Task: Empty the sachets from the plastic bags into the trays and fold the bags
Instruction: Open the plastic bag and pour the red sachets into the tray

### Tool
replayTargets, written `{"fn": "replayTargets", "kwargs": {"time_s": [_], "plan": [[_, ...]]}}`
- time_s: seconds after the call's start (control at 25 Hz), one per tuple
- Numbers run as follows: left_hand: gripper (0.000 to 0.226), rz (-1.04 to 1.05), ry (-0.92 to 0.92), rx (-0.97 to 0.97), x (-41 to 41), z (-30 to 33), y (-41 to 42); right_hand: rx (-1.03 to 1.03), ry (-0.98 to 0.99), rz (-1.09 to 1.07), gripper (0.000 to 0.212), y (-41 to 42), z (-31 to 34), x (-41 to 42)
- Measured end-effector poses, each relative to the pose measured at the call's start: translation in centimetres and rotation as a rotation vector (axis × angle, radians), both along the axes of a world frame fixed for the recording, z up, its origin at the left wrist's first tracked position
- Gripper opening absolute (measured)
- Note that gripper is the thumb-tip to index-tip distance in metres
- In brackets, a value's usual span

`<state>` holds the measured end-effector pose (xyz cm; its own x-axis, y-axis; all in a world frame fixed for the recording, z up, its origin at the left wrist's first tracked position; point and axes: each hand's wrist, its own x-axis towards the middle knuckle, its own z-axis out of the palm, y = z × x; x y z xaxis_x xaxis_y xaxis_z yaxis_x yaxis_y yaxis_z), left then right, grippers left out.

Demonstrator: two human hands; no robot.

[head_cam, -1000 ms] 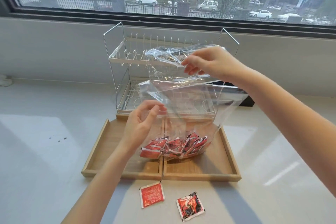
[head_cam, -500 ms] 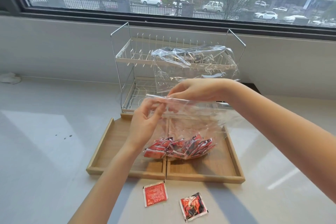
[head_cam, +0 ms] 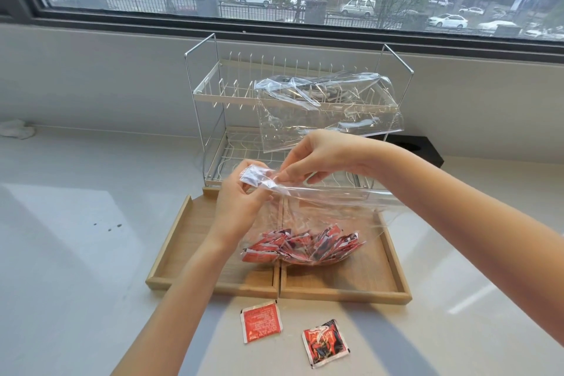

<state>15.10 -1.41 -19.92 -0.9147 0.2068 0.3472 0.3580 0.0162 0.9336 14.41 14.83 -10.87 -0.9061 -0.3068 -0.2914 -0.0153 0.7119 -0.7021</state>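
Note:
A clear plastic bag [head_cam: 329, 210] hangs over two wooden trays, left tray [head_cam: 171, 250] and right tray [head_cam: 393, 272]. Several red sachets [head_cam: 305, 246] lie in the bag's bottom, straddling the divide between the trays. My left hand [head_cam: 241, 201] pinches the bag's top left corner. My right hand [head_cam: 323, 159] grips the top edge right beside it, fingers touching the same corner. A second clear bag [head_cam: 329, 113] lies draped over the upper tier of the wire rack [head_cam: 207, 94]. Two loose sachets, one [head_cam: 261, 320] and another [head_cam: 325, 342], lie on the counter in front of the trays.
The wire dish rack stands just behind the trays against the wall under the window. A black block [head_cam: 421, 149] sits behind the rack at right. A crumpled white thing [head_cam: 16, 128] lies at far left on the pale counter [head_cam: 76, 253].
My right hand came down from the upper bag on the rack to the top edge of the lower bag, beside my left hand. The bag's mouth is drawn flatter.

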Motion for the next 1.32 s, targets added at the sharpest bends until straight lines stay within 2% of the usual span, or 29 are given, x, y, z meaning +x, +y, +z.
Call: {"fn": "replayTargets", "kwargs": {"time_s": [0.12,0.24,0.32,0.4,0.56,0.64,0.76,0.84,0.96,1.04,1.2,1.32], "plan": [[0.026,-0.053,0.019,-0.021,0.2,0.0,-0.3,-0.024,-0.106,0.001,0.008,0.4,0.2,0.0],[0.021,-0.111,-0.017,-0.012,0.3,0.2,-0.2,-0.023,-0.142,0.041,0.01,0.6,0.2,0.2],[0.017,-0.157,-0.052,0.042,0.4,0.1,-0.1,-0.068,-0.103,0.066,0.009,0.8,0.7,0.6],[0.018,-0.135,-0.103,0.073,0.5,-0.4,-0.4,-0.2,-0.045,0.044,0.008,1.4,2.1,0.8],[0.013,-0.08,-0.153,0.068,0.6,-1.2,-1.4,-0.33,0.087,-0.026,0.019,3.2,4.0,0.5],[0.01,-0.114,-0.132,0.075,0.5,-0.8,-1.4,-0.397,0.015,-0.005,0.026,3.4,2.5,0.4],[0.01,-0.107,-0.126,0.073,0.3,-0.6,-1.3,-0.454,-0.155,-0.019,0.05,3.6,0.5,0.6],[0.013,-0.079,-0.137,0.062,0.2,-0.8,-1.4,-0.452,-0.226,-0.005,0.05,4.3,0.0,1.0],[0.013,-0.073,-0.138,0.034,0.1,-0.6,-1.3,-0.388,-0.12,0.046,0.021,4.9,0.0,1.7],[0.013,-0.062,-0.116,-0.004,0.0,-0.5,-1.3,-0.39,0.003,0.002,0.013,5.3,1.5,2.1],[0.014,-0.045,-0.077,-0.024,-0.3,-0.2,-1.4,-0.229,0.26,-0.017,0.029,5.8,5.2,1.9],[0.016,-0.031,-0.073,-0.014,-0.4,-0.1,-1.4,-0.196,0.216,-0.011,0.049,6.3,4.2,2.2]]}}
